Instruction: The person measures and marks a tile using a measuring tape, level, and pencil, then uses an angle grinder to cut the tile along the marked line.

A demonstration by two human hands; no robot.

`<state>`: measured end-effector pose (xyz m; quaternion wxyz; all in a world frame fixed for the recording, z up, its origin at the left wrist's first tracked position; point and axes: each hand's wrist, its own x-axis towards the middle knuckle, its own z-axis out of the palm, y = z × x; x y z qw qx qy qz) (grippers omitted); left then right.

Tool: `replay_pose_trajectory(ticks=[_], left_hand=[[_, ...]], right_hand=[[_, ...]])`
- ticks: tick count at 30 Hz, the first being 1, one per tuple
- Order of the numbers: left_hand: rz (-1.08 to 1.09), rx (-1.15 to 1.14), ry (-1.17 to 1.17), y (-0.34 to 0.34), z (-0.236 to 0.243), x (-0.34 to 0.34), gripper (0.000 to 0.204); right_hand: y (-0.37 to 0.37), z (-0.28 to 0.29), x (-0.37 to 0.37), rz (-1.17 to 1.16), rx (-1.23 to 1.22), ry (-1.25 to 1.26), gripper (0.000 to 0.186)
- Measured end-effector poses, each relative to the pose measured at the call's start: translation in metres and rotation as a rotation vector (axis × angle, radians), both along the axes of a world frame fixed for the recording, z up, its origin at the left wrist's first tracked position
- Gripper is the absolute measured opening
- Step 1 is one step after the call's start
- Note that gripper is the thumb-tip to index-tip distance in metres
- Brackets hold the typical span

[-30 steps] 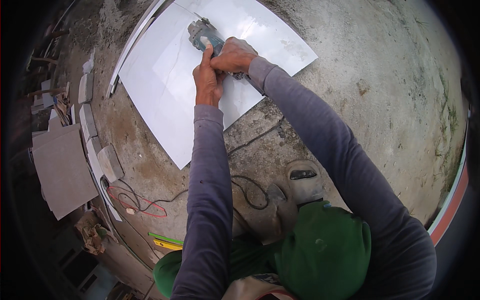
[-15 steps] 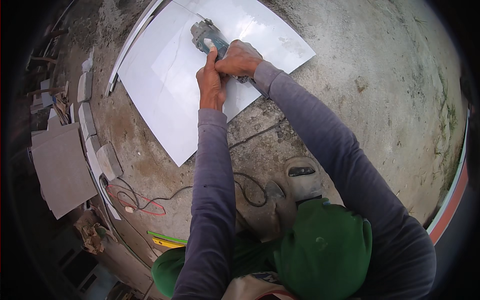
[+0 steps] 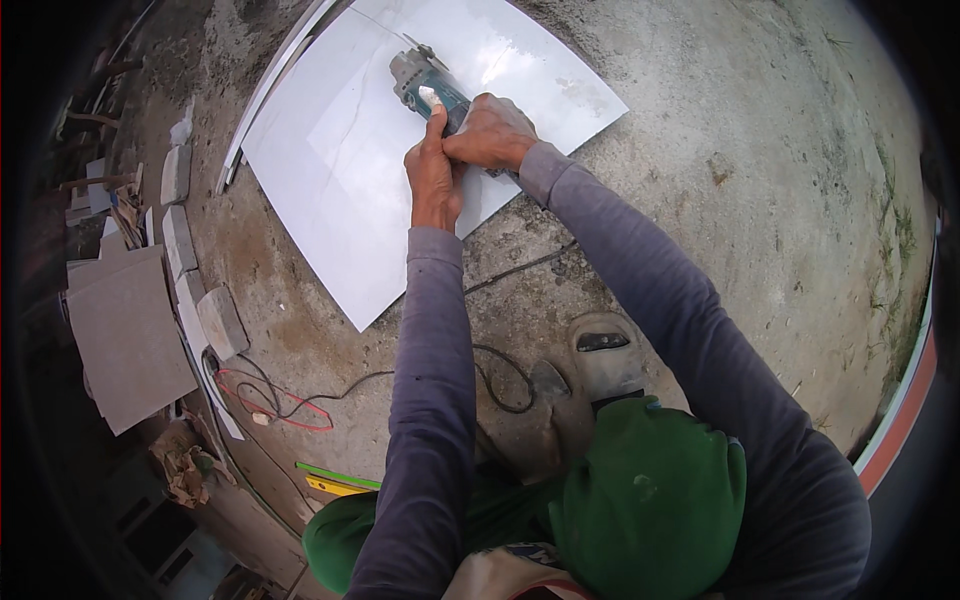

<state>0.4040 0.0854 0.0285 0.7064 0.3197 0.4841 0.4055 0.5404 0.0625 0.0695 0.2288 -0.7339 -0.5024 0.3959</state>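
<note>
An angle grinder with a teal body and a grey, dusty head is held in both my hands over a large glossy white tile. My left hand is closed around its body from the left, the thumb stretched along the top. From the right, my right hand wraps the rear part of the body. The disc shows only as a thin edge at the head, close to a fine dark line running across the tile's far part. My fingers' undersides are hidden.
White strips lie along the tile's left edge. A black cord loops over the concrete ground nearer me. Pale blocks, a beige board and a yellow level lie to the left.
The grinder and both hands have shifted slightly to the right and toward me over the tile. The grip looks the same.
</note>
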Motion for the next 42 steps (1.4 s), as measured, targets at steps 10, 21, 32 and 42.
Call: replay_pose_trajectory(ticks=[10,21,32,42], left_hand=[[0.0,0.018,-0.046,-0.001,-0.001,0.001,0.064],[0.051,0.037,-0.035,-0.007,-0.007,0.003,0.055],[0.015,-0.016,-0.035,0.003,-0.003,0.002,0.063],[-0.028,0.124,-0.01,-0.054,0.046,-0.005,0.054]], right_hand=[[-0.003,0.008,0.003,-0.01,0.019,0.003,0.055],[-0.005,0.003,0.002,0.022,-0.024,0.005,0.059],[0.002,0.001,0.002,0.022,0.007,-0.008,0.06],[-0.051,0.038,-0.001,-0.027,0.127,-0.008,0.053]])
